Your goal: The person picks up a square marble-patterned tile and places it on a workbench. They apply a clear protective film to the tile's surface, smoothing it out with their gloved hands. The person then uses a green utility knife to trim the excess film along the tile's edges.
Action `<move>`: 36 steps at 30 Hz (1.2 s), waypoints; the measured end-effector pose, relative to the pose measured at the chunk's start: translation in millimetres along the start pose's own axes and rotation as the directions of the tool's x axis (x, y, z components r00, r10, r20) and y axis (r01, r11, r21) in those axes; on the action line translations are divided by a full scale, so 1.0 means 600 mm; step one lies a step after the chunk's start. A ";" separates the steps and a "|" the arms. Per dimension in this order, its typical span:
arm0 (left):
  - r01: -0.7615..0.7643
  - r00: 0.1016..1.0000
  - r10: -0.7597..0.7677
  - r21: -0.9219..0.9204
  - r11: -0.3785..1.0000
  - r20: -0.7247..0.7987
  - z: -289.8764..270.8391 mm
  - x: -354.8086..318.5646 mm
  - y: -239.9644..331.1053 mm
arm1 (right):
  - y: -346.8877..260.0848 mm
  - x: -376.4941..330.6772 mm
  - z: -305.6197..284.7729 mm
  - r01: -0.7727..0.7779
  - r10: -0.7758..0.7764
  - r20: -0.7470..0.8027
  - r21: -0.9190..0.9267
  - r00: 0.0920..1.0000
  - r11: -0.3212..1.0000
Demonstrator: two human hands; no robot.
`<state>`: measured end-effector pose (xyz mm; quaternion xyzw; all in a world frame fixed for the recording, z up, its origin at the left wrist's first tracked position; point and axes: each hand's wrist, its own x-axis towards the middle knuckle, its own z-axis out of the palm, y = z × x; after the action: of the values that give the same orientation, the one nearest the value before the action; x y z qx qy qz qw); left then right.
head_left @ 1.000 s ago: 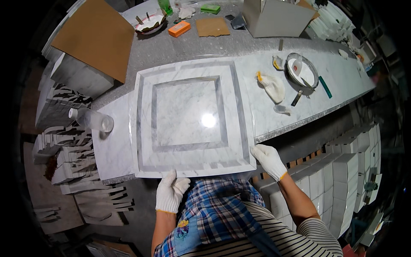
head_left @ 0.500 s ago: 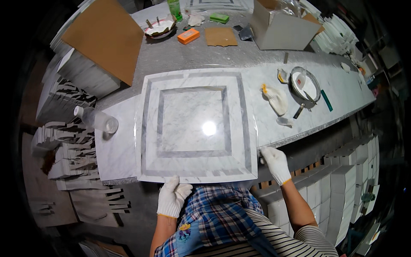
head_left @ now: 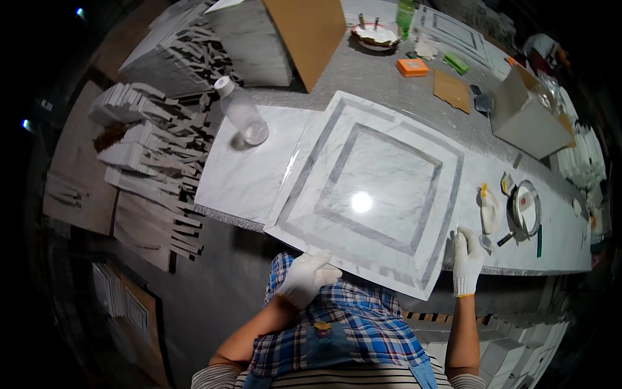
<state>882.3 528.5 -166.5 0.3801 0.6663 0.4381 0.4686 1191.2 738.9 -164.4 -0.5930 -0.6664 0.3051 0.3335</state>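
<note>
A long grey stone workbench (head_left: 402, 91) crosses a dim workshop, with stacked stone pieces at nine o'clock. Both gloved hands grip a square marble slab (head_left: 376, 188) with grey inlaid borders overhanging the bench's near edge: left hand (head_left: 306, 277) at six, right hand (head_left: 468, 259) at four. A plastic bottle (head_left: 241, 110) stands at ten, a white box (head_left: 528, 117) at two, an orange block (head_left: 413, 67) at twelve.

head view looks steeply down (fisheye, edges perhaps warped) at workbench (head_left: 414, 97).

A long grey stone workbench (head_left: 389, 84) runs across a dim workshop, with stacks of cut stone strips (head_left: 152, 162) beside it on the left, white tile stacks (head_left: 512, 343) beneath it, and a dark floor (head_left: 214, 285).
</note>
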 end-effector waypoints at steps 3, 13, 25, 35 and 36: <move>0.215 0.971 -0.237 -0.347 0.913 -0.020 0.000 0.006 -0.006 | -0.040 0.020 0.027 0.250 -0.242 0.076 -0.129 0.967 0.960; 0.396 0.840 -0.535 -0.778 0.488 0.091 0.008 0.021 -0.008 | -0.231 0.088 0.217 0.774 -0.629 0.480 -0.201 0.612 0.600; 0.501 0.797 -0.568 -0.749 0.433 0.205 -0.005 0.030 -0.021 | -0.351 0.042 0.430 0.783 -0.478 0.647 -0.330 0.594 0.527; 0.540 0.792 -0.556 -0.714 0.445 0.252 -0.010 0.036 -0.026 | -0.356 0.039 0.436 0.789 -0.457 0.659 -0.380 0.597 0.483; 0.536 0.794 -0.556 -0.716 0.448 0.247 -0.010 0.036 -0.026 | -0.356 0.039 0.437 0.789 -0.455 0.661 -0.382 0.597 0.482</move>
<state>869.5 541.5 -186.6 -0.0906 0.5121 0.5042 0.6895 852.9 735.5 -145.9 -0.2784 -0.9592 0.0426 0.0245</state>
